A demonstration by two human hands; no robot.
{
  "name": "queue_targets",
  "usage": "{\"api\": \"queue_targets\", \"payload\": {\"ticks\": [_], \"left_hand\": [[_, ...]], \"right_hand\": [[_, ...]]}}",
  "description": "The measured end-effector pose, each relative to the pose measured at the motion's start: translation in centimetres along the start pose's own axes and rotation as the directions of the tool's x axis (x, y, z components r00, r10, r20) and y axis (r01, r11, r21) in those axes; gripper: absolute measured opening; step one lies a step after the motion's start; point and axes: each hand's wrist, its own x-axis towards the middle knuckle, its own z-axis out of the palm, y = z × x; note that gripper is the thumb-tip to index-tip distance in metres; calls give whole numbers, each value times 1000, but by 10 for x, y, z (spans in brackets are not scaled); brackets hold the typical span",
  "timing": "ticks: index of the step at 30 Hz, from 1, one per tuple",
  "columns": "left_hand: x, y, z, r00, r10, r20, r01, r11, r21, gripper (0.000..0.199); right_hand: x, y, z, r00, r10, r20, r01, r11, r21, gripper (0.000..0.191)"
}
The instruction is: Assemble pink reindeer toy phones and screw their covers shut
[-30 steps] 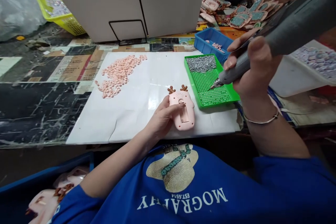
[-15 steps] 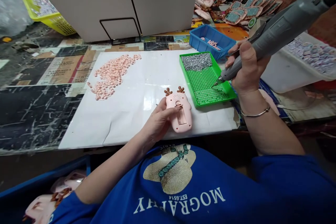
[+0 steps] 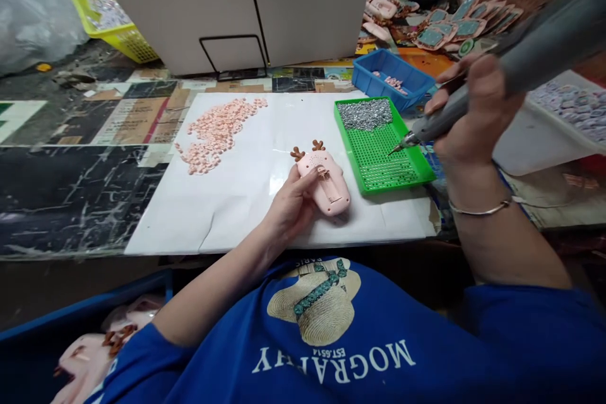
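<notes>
My left hand (image 3: 294,202) grips a pink plastic toy casing (image 3: 331,188) with brown antlers, its back turned up. An uncovered battery compartment and screw holes show on that back. My right hand (image 3: 478,110) is wrapped round a grey electric screwdriver (image 3: 534,50), which slants down to the left. The bit's tip is over the green perforated tray (image 3: 374,186), apart from the casing; whether it touches the tray I cannot tell. Small silver screws (image 3: 364,112) are heaped at the tray's far end.
Small pink pieces (image 3: 220,129) lie spread on the white sheet (image 3: 255,202) at left. A blue bin (image 3: 392,82) stands behind the tray, a white tub (image 3: 530,139) at right. A large carton (image 3: 237,19) blocks the back. More pink casings (image 3: 89,353) fill a crate at lower left.
The casing in my left hand has tilted, its antlers swinging left. My right hand has lifted the screwdriver slightly and moved right. The whole view has shifted a little.
</notes>
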Motion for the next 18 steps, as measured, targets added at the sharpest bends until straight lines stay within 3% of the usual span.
{"api": "queue_targets", "payload": {"ticks": [4,8,13,18], "left_hand": [[11,-1,6,999,43,-30,-44,997,-64,22],[15,-3,10,998,54,-33,-57,996,-75,20],[12,-3,11,998,55,-19,-57,995,-85,25],[12,-2,12,998,65,-26,-68,992,-105,25]], "right_hand": [[-18,-42,36,999,-25,35,21,994,108,23],[-47,-67,56,983,62,173,-81,991,104,26],[-62,-68,59,925,190,329,-220,974,56,28],[-64,-62,62,924,152,352,-204,972,117,27]]}}
